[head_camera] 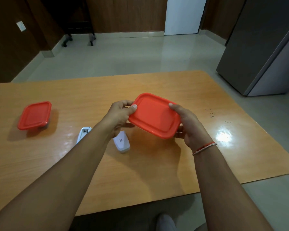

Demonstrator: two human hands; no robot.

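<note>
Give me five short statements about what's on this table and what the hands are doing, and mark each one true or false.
1. The left hand and the right hand both grip the big red lid. True.
2. The big red lid lies flat on the table. False: it is held up above the table and tilted.
3. A small box stands on the table, off to the left. True.
4. The small box has its lid off. False: its red lid is on.
5. A thread bracelet is on the left wrist. False: it is on the right wrist.
</note>
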